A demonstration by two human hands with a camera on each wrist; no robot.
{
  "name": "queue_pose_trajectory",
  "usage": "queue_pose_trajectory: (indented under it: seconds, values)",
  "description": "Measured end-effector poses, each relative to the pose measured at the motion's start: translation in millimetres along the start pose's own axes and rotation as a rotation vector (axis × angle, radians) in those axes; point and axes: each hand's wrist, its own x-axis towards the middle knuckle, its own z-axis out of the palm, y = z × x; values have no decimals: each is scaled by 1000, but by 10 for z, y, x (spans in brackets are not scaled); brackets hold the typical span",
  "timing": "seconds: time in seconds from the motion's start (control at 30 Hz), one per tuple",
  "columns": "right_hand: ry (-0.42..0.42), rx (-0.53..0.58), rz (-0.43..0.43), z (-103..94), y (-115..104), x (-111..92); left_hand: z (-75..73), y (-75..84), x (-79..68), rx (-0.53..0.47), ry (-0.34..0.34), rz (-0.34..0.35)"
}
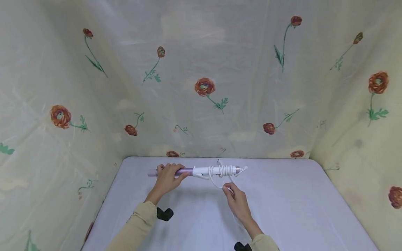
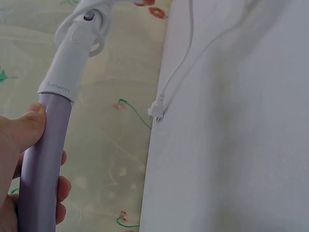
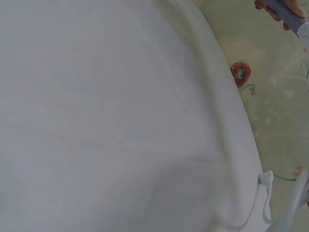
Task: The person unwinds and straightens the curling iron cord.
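A curling iron (image 1: 201,170) with a lilac barrel and a white handle lies level above the far part of the table. My left hand (image 1: 169,177) grips the lilac barrel, thumb along it and fingers round the far side. White cord (image 1: 226,170) is wound in several turns about the handle, with one looser loop hanging. At that loop, my right hand (image 1: 237,202) pinches the cord between thumb and fingers. In the left wrist view the cord's plug (image 2: 157,107) hangs near the table edge. The right wrist view does not show my right hand.
A white-covered table (image 1: 282,202) lies below both hands. Flower-printed curtains (image 1: 245,69) enclose it at the back and both sides. Dark wrist pieces (image 1: 164,214) show beside the sleeves.
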Motion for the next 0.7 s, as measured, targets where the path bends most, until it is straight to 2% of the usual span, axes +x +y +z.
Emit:
queue_pose_trajectory:
  seconds: [0.13, 0.3, 0.47, 0.7]
  values:
    - [0, 21, -29, -11, -7, -52, -8, -1, 4, 4, -10, -12]
    - [32, 15, -106, -37, -45, -98, -28, 12, 5, 5, -12, -30]
    - [60, -8, -236, -118, -159, -109, -28, 14, 0, 25, -11, -39]
    - [57, -64, -405, -286, -305, -42, 14, -15, -13, 44, -16, -37]
